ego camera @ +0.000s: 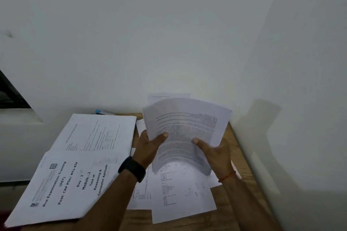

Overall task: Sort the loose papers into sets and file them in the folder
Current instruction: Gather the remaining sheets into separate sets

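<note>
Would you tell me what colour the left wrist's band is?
Black; the watch band shows best in the head view.

Print on the held sheaf (pixel 185 131) is blurred, unreadable. Fingers of left hand (pixel 150 146) and right hand (pixel 216 153) lie hidden behind it. A blue object (pixel 98 111) is mostly concealed behind the stacked papers (pixel 97 133).

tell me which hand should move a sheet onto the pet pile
Left, probably: the left hand grips the sheaf on the side nearest the PET pile; the right hand grips the far side.
</note>
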